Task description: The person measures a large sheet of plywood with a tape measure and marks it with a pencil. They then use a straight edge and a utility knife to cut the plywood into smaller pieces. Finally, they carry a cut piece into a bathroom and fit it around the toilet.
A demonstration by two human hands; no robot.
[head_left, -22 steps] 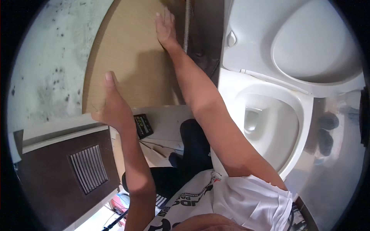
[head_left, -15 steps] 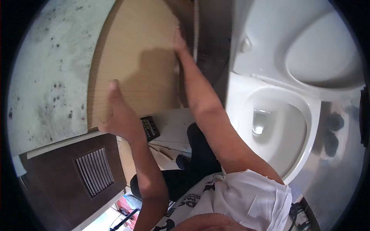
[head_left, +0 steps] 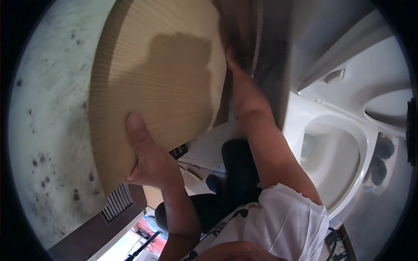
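A large light-brown wood-grain board (head_left: 174, 100) fills the upper middle of the view, a dark shadow lying across its face. My left hand (head_left: 152, 156) grips the board's near left corner, thumb flat on the face and fingers hidden under the edge. At the far right edge, my right hand (head_left: 230, 57) holds the board from the side; its fingers are mostly hidden behind it. Along the board's left side runs a whitish surface (head_left: 48, 126) with dark mould-like spots, and the two seem to touch.
On the right stands a white toilet (head_left: 368, 145) with its lid raised. A ribbed metal hose (head_left: 257, 39) hangs beyond my right hand. Below the board are a small black box (head_left: 179, 151), a brown door with a vent grille (head_left: 117, 203), and my dark-clothed legs (head_left: 241, 165).
The board looks larger and nearer, and its lower edge has come down over the door's vent and the black box. Both hands keep their hold. The toilet now appears farther right as the view shifts.
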